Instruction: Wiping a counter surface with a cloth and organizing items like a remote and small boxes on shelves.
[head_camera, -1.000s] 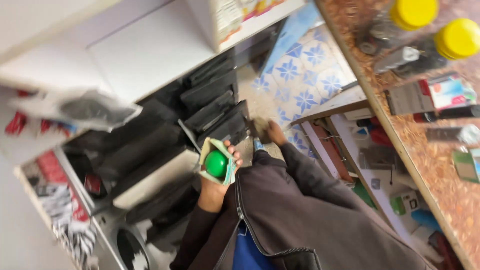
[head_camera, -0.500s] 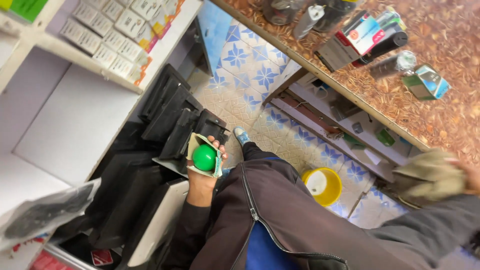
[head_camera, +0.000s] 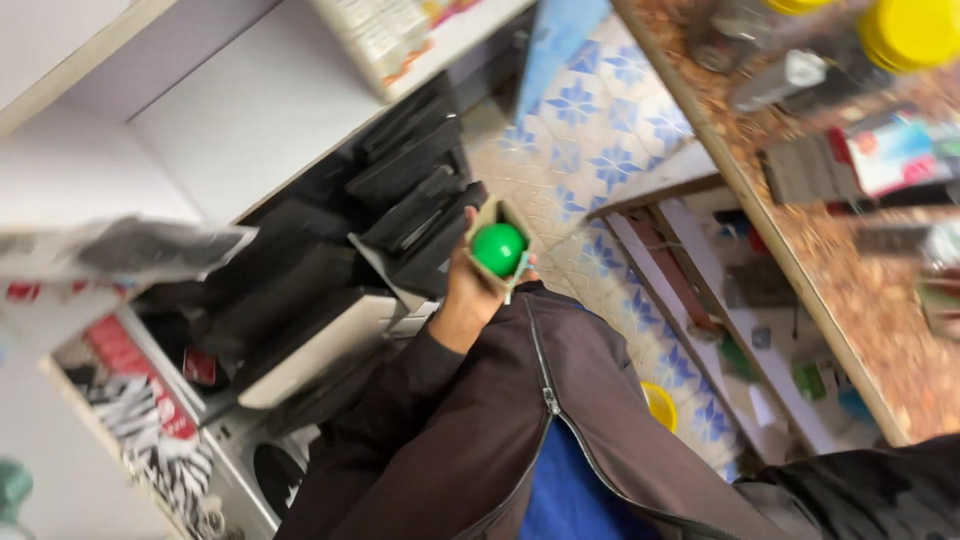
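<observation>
**Green ball in open carton, left hand**

Green ball (head_camera: 498, 248) sits in a small open cardboard carton (head_camera: 507, 216), held above the tiled floor (head_camera: 600, 130). Left hand (head_camera: 470, 290) rises from a dark sleeve, fingers closed around the carton from beneath. Black flat packages (head_camera: 410, 180) stand stacked on the white shelving (head_camera: 190, 140) just beside it. Yellow-capped containers (head_camera: 910, 35) and a red-and-blue packet (head_camera: 890, 150) lie on the speckled counter (head_camera: 850, 300), blurred. Right hand is out of view.

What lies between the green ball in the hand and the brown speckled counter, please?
In the head view, between the green ball and the counter shows blue-patterned floor tile, then low shelves under the counter edge.
</observation>
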